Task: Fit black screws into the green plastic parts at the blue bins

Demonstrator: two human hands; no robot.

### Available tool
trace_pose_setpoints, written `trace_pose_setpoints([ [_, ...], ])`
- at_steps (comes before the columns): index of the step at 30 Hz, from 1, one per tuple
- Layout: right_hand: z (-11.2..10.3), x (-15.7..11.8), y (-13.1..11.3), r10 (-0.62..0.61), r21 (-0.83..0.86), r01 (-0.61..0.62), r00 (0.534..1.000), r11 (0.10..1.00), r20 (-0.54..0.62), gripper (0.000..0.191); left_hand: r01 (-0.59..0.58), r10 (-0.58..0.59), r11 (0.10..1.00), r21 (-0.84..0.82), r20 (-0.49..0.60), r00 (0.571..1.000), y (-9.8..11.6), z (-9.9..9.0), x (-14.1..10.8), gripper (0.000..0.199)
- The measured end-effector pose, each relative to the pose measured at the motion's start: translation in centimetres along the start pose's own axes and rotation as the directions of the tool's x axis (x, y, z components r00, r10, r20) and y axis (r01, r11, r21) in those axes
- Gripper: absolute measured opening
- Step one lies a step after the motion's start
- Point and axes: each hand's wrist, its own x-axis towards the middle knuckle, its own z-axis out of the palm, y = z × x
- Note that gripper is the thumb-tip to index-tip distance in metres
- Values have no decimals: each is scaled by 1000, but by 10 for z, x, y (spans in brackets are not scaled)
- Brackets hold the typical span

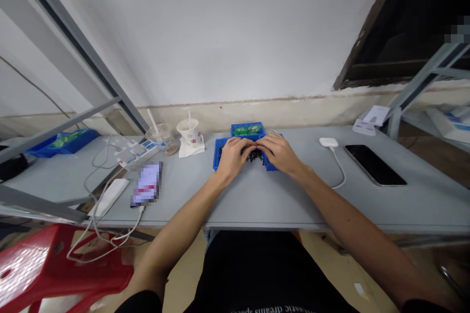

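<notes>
My left hand (234, 156) and my right hand (277, 152) meet fingertip to fingertip above blue bins on the grey table. The fingers of both are pinched together; whatever is between them is too small to make out. Below the fingertips lies a pile of small black pieces (256, 156). One blue bin (216, 160) shows at the left, beside and under my left hand. Another blue bin (270, 167) is partly hidden by my right hand. Behind them, a smaller blue bin (247, 124) holds green items (247, 130).
Left on the table are a clear cup (167, 139), a paper cup (190, 132), a power strip (141, 152), cables and a lit phone (147, 183). To the right lie a white case (328, 142) and a dark phone (375, 165). A red stool (62, 264) stands lower left.
</notes>
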Motion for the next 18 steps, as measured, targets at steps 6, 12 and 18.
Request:
trace_pose_setpoints([
  [6, -2, 1, -1, -18, -24, 17, 999, 1000, -39, 27, -34, 31, 996, 85, 40, 999, -1, -2, 0, 20],
  [12, -1, 0, 0, -56, -44, 53, 996, 998, -73, 26, -143, 135, 982, 121, 71, 988, 1, -5, 1, 26],
  [18, 0, -1, 1, -42, -31, 42, 999, 999, -18, 29, -185, 176, 972, 143, 73, 982, -3, -5, 0, 34],
])
